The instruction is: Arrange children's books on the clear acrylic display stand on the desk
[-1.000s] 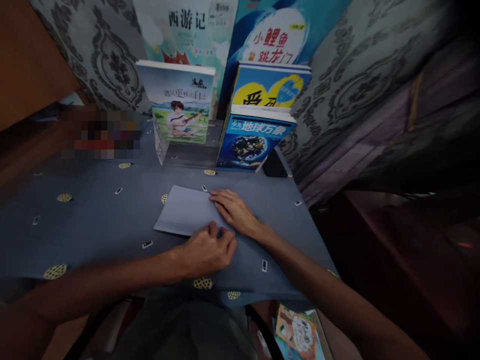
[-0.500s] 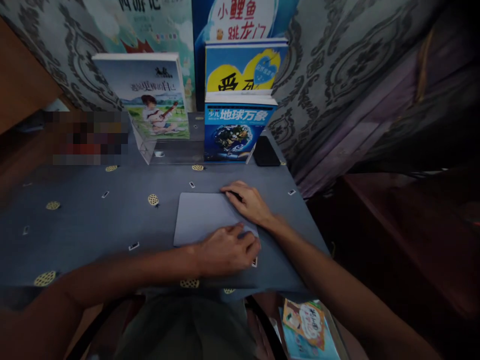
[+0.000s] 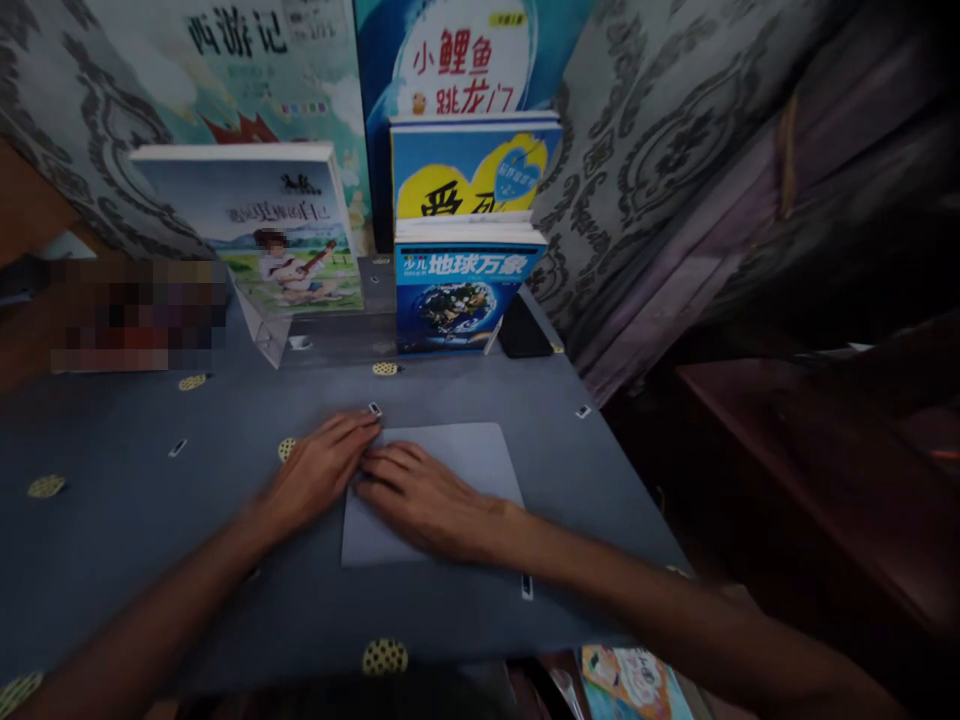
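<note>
A pale, plain sheet of paper (image 3: pixel 465 455) lies flat on the grey cloth-covered desk. At the sheet's upper left corner, my left hand (image 3: pixel 322 465) rests with fingers stretched out towards the edge. My right hand (image 3: pixel 424 495) lies across the sheet, its fingers extended and flat near the left edge, with the tips close to the left hand's fingers. Part of the sheet is hidden under this hand and forearm. I cannot make out whether the paper is folded.
Beyond the sheet stand a guitar-player book (image 3: pixel 300 250) on a clear stand and a blue globe book (image 3: pixel 465 295), with more books behind. A dark flat object (image 3: pixel 525 330) lies beside them. The desk's right edge drops to a dark area; more books (image 3: pixel 637 685) lie below.
Both hands have moved from the sheet's right side to its left edge, and their fingers have straightened. The camera view has shifted slightly upward.
</note>
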`<state>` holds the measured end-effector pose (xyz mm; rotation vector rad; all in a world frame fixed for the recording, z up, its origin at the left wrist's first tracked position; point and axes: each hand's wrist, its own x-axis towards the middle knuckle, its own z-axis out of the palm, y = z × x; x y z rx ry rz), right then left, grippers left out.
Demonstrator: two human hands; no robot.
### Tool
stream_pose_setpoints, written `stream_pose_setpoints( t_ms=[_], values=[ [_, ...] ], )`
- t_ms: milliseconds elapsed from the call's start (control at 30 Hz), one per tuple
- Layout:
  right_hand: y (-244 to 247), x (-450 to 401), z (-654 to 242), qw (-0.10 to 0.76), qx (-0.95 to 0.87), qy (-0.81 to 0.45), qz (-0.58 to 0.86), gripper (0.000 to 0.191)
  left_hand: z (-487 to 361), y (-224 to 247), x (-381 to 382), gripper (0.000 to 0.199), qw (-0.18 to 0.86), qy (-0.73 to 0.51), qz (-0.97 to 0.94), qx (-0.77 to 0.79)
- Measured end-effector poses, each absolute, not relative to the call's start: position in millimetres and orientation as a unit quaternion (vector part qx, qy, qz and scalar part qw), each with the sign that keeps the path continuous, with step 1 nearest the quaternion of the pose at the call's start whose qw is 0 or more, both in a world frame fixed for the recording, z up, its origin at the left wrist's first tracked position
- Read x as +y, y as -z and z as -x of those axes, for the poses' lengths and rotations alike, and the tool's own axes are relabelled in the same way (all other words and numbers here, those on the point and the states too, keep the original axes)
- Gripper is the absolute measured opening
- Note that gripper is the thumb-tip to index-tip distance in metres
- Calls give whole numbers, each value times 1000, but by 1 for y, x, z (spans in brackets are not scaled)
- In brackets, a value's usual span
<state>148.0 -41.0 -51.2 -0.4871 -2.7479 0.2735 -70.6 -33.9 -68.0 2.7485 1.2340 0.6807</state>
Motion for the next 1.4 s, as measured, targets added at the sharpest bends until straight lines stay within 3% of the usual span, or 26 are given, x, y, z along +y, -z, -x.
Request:
stream_pose_setpoints(
  t_ms=[300,533,733,1033,1400],
  values=[
    [90,-64,-167,251,-929,-71,261,27,80,88,-65,47,-93,-199,-912,346],
    [74,-46,-166,199,-941,-92,259,32,76,92,-47,42,-122,-209,-893,379],
    [60,-48,-168,184,-928,-98,308,35,64,74,-45,33,-47,-219,-881,417],
    [75,-55,-235,189,-856,-76,475,45,65,62,-53,37,-8,-193,-885,425],
    [82,-54,-247,175,-857,-49,482,46,68,69,-49,32,22,-215,-870,442]
  ],
)
